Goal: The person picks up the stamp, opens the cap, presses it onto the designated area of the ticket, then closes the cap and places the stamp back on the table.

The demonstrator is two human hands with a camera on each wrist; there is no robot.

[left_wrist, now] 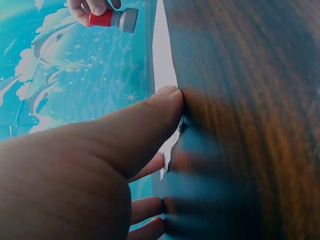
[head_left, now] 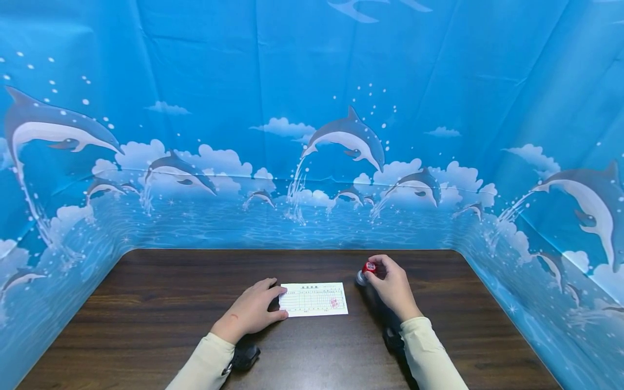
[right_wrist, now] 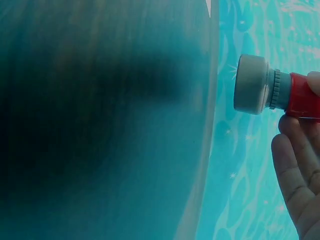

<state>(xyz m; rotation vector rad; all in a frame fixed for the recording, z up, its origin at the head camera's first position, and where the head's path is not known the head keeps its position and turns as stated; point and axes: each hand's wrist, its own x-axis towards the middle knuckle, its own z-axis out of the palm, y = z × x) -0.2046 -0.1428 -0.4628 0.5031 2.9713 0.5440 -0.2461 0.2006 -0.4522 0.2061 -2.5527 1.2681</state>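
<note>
A white printed form [head_left: 304, 301] with ruled columns and a round red stamp mark [head_left: 334, 303] lies on the table. My left hand [head_left: 251, 311] rests at its left edge, fingers spread, with the thumb and fingertips pressing that side of the paper. In the left wrist view, the thumb [left_wrist: 167, 102] lies over the paper's edge, which bends slightly. Off to the right of the form, my right hand [head_left: 394, 287] pinches a stamp [right_wrist: 251, 85] by its red handle. The stamp's grey round base points down, raised above the tabletop in the right wrist view.
The dark wood-grain table [head_left: 185, 281] ends at a blue curtain [head_left: 219, 108] printed with dolphins, which wraps round the back and both sides. Black wrist devices sit under both sleeves, such as the left one [head_left: 245, 357].
</note>
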